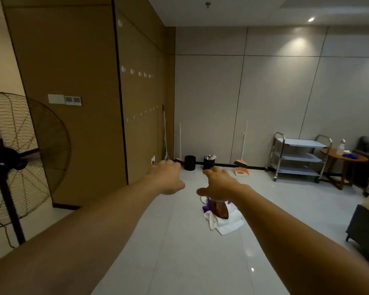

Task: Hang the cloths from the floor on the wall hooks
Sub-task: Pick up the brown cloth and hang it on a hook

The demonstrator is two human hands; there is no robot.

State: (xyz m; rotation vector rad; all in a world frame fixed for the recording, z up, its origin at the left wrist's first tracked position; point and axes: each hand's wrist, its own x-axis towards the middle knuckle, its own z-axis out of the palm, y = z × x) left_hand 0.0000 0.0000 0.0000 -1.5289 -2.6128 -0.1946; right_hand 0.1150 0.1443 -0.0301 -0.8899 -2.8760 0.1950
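Note:
A heap of cloths, white with a brown and a purple one on top, lies on the pale tiled floor in mid-room. Both my arms stretch forward above it. My right hand hovers palm down with fingers spread, covering the heap's far end and holding nothing. My left hand is held out beside it, fingers loosely bent, empty, to the left of the heap. Two rows of small white wall hooks run along the brown panelled wall on the left, one high, one lower. Nothing hangs on them.
A large standing fan is at the near left. Brooms, a dustpan and two black bins line the far wall. A steel trolley, round table and dark furniture stand on the right.

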